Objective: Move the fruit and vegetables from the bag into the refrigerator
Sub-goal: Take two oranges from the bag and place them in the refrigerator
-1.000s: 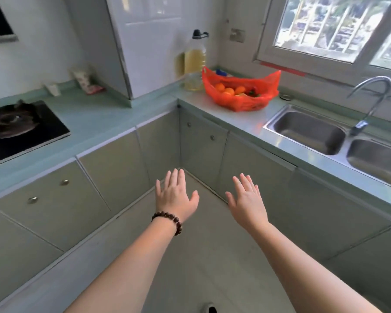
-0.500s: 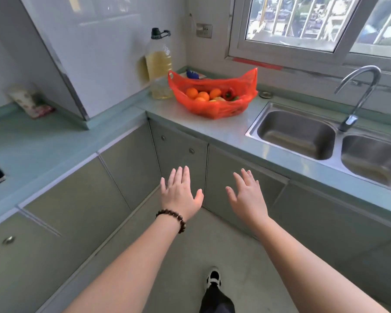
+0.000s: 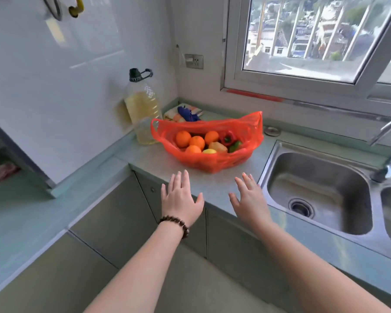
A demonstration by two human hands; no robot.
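Now, bag (image 3: 209, 162): thin, floppy plastic on bench (image 3: 158, 159); lift by handles
Fruit: loose, rolls
Left hand (image 3: 181, 198): grip released
Right hand (image 3: 250, 201): grip released

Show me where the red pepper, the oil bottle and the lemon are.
red pepper (image 3: 228, 137), head view, on its glossy top.
oil bottle (image 3: 142, 105), head view, on its yellow-filled body.
lemon (image 3: 209, 151), head view, on its visible top.

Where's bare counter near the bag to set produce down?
Free: the countertop strip between the red bag and both hands, plus the stretch left of the corner. Crowded: behind the bag, where the oil bottle and a packet sit.
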